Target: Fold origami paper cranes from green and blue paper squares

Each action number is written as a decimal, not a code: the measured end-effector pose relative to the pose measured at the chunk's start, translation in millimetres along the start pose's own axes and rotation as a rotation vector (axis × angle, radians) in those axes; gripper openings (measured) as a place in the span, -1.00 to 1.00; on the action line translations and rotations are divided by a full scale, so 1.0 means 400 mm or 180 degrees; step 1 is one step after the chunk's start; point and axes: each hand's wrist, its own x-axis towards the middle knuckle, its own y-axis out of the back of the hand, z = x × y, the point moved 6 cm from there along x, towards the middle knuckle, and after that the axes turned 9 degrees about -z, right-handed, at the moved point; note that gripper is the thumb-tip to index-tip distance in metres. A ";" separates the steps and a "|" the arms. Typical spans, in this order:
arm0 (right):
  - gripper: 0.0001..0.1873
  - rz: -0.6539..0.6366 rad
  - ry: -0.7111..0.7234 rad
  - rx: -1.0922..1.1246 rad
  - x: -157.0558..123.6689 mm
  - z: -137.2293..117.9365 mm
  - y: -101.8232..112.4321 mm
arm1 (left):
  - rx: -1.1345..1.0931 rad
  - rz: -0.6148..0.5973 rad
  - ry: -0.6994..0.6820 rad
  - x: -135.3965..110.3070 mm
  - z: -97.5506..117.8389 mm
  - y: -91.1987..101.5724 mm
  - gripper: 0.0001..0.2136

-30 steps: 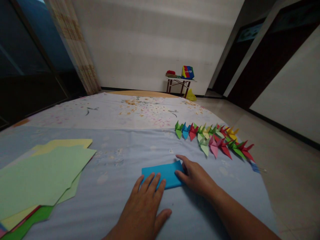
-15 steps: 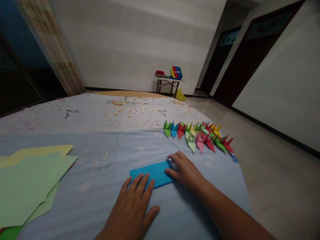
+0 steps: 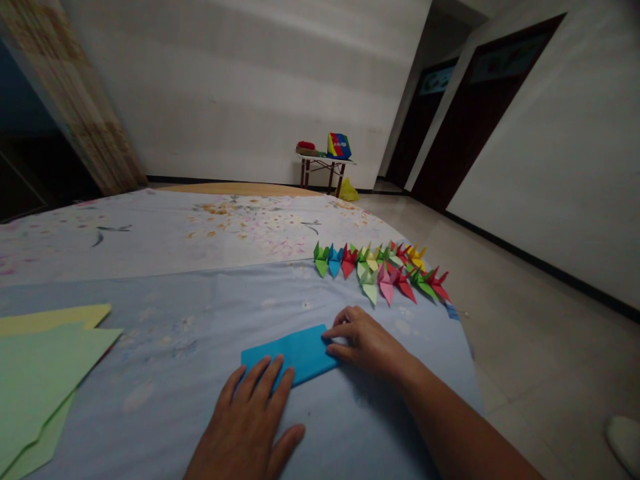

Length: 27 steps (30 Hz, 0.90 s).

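A folded strip of blue paper lies flat on the light-blue cloth in front of me. My left hand rests palm down with fingers spread, its fingertips on the strip's near left part. At the strip's right end is my right hand. Its thumb and index finger grip the short edge, while the other fingers curl inward. The paper's underside is hidden.
Several paper cranes in many colours stand in rows beyond my right hand. At the left lies a stack of green and yellow paper sheets. The round table's edge curves along the right. A small side table stands by the wall.
The view has swung to the right, so things sit further left. My right index finger has come down closer to the thumb at the paper's edge. My left hand stays on the paper.
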 end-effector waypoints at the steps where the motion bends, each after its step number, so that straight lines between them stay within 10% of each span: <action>1: -0.72 0.0003 0.0009 -0.0026 -0.001 -0.001 0.001 | 0.0016 -0.0019 -0.0008 0.000 0.000 0.000 -0.50; 27: -0.74 0.0058 0.0125 -0.0077 -0.005 -0.008 0.006 | 0.0251 0.0113 -0.0121 -0.007 0.000 0.002 -0.49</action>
